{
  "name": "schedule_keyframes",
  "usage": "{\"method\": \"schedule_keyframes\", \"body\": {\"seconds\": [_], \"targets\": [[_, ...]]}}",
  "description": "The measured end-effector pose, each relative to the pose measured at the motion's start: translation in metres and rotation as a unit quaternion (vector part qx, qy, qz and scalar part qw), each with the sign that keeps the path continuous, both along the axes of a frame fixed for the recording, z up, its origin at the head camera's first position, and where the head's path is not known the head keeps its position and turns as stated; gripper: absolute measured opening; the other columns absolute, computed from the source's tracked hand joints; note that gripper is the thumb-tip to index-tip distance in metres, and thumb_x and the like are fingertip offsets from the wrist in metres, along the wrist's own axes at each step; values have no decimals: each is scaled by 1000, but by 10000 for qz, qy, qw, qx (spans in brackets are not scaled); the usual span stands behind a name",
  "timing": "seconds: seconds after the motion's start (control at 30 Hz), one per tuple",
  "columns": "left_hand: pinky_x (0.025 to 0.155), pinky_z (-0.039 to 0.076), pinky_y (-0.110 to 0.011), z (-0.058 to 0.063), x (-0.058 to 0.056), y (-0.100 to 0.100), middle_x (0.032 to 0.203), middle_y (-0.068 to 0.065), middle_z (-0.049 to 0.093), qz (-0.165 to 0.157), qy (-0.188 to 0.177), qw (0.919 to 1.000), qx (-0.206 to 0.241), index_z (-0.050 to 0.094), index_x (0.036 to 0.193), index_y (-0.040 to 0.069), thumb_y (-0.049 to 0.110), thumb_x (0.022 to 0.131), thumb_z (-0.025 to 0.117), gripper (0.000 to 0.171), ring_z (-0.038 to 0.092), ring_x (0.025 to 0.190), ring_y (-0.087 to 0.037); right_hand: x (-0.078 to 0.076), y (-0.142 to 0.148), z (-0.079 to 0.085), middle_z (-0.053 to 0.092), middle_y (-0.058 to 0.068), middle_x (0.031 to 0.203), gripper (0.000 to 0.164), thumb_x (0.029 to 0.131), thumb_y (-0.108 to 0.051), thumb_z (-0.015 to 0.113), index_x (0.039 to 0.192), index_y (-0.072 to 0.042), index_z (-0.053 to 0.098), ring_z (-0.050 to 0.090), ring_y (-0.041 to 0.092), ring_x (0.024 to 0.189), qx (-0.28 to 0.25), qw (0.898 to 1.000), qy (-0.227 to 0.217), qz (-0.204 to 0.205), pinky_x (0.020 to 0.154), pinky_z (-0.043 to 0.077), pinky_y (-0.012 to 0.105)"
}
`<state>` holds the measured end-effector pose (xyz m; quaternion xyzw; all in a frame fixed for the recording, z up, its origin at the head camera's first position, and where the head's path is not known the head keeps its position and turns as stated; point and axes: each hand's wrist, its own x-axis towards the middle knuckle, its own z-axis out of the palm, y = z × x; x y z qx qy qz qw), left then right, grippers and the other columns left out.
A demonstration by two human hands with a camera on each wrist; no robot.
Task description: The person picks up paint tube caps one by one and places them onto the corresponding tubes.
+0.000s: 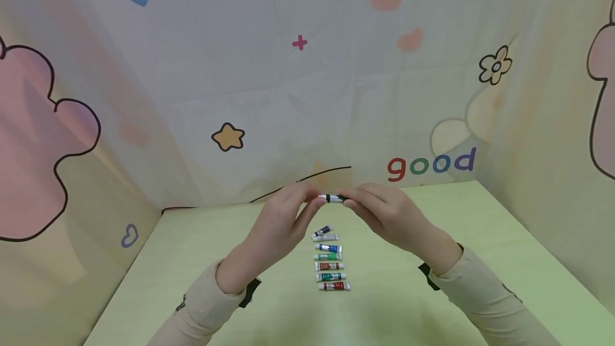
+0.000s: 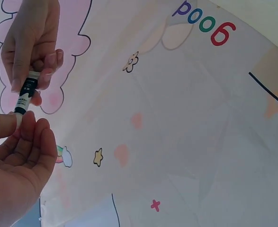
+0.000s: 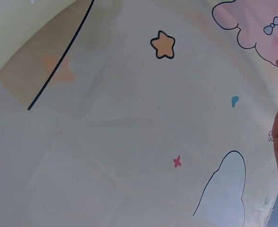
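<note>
Above the table, a small paint tube (image 1: 334, 198) with a black-and-silver label is held level between both hands. My left hand (image 1: 283, 215) pinches its white cap end between thumb and fingers. At the opposite, flat end, my right hand (image 1: 391, 218) grips the tube with thumb and fingertips. The left wrist view shows the tube (image 2: 27, 90) closer, its dark band and white lettering visible between the two hands. Only parts of the hands reach the right edge of the right wrist view, where the tube is hidden.
Below the hands, several paint tubes lie in a column on the pale green table (image 1: 384, 303): dark blue (image 1: 322, 231), silver-white (image 1: 325, 237), blue (image 1: 329, 248), light green (image 1: 328, 257), orange-red (image 1: 329, 266), teal (image 1: 331, 277) and red (image 1: 334, 286). A printed cloth (image 1: 269, 68) surrounds the table.
</note>
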<state>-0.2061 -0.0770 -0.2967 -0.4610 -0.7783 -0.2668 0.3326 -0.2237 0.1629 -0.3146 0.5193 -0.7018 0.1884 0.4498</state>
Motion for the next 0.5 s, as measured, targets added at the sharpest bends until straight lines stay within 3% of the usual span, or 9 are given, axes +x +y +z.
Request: {"method": "schedule_keyframes", "body": {"seconds": [0.17, 0.3, 0.37, 0.5], "targets": [[69, 51, -26, 0, -1, -1, 91, -6, 65, -61, 369, 9993, -66, 63, 102, 1, 26, 104, 54, 27, 56, 79, -16, -3, -1, -3, 66, 1, 83, 40, 107, -33, 49, 109, 1, 70, 53, 10, 66, -310, 9939, -976, 416, 58, 44, 15], [68, 51, -25, -2, -2, -1, 92, -6, 66, -80, 448, 9989, -95, 64, 103, 0, 29, 105, 50, 32, 57, 79, -16, -3, -1, -5, 65, 0, 80, 37, 105, -31, 50, 107, 0, 70, 57, 9, 65, -512, 9860, -1496, 532, 61, 48, 15], [69, 51, -25, -2, -2, -2, 93, -6, 66, -112, 529, 9985, -95, 64, 104, 0, 26, 105, 52, 28, 58, 81, -17, -3, -2, -6, 65, -1, 80, 32, 105, -28, 52, 106, -1, 70, 58, 9, 65, -606, 9802, -1783, 608, 63, 50, 17], [73, 53, -26, -4, -2, -2, 96, -6, 66, -227, 738, 9970, -94, 64, 106, 1, 18, 103, 60, 19, 61, 85, -17, 0, -3, -7, 64, -3, 77, 13, 101, -6, 59, 106, -3, 71, 58, 9, 65, -806, 9614, -2528, 731, 62, 52, 21]]}}
